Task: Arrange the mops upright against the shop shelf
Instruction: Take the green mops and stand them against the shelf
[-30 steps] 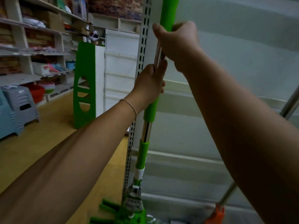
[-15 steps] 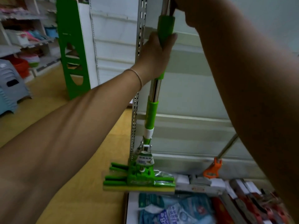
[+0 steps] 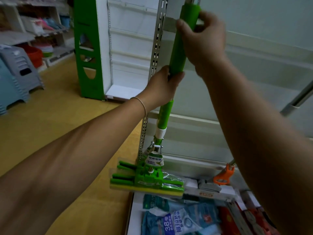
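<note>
A green sponge mop stands nearly upright against the perforated metal post of the shop shelf. Its green head with a yellow sponge rests at the front edge of the bottom shelf. My left hand grips the green handle from the left, below the thick sleeve. My right hand grips the thick green sleeve higher up. A second mop with a silver pole and orange joint leans at the right, partly hidden behind my right arm.
Packaged mop refills and red boxes fill the bottom shelf. The white back panel runs behind the mops. A green and white shelf end stands left, with stacked plastic stools on the yellow floor.
The view has tilted down, bringing the mop head and bottom shelf into sight. My left hand has slid lower on the handle; my right hand still holds the sleeve above it.
</note>
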A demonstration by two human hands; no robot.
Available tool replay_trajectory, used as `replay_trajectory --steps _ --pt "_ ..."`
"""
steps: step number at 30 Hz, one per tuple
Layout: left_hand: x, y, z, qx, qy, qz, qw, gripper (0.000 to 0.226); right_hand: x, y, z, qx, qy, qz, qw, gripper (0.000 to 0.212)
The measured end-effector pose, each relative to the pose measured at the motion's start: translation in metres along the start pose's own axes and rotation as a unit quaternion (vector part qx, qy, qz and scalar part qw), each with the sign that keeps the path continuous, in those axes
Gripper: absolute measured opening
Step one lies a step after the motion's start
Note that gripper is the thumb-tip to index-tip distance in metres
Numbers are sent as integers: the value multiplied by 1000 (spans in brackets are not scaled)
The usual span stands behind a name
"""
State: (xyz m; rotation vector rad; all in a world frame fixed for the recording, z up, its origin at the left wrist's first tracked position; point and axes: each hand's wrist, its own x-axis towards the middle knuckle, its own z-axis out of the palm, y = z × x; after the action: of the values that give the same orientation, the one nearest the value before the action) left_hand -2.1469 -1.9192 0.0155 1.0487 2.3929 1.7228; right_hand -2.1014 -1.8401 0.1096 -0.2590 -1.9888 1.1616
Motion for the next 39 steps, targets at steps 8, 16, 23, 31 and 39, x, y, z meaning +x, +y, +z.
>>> replay_trajectory --steps 8,16,23,31,39 --pt "-21 -21 10 6 2 -32 999 15 -51 70 9 2 -33 55 998 21" --pt "-62 -63 35 22 12 -51 998 32 -96 135 15 -8 -91 113 989 34" --pt "-99 -129 61 91 3 -102 991 26 -142 197 17 -4 -149 171 974 21" --pt "-168 -205 66 129 -39 -210 968 55 -193 297 -3 -70 -195 263 942 30" --pt "-193 -283 82 134 -158 -260 943 68 -241 365 12 -154 -332 265 892 34"
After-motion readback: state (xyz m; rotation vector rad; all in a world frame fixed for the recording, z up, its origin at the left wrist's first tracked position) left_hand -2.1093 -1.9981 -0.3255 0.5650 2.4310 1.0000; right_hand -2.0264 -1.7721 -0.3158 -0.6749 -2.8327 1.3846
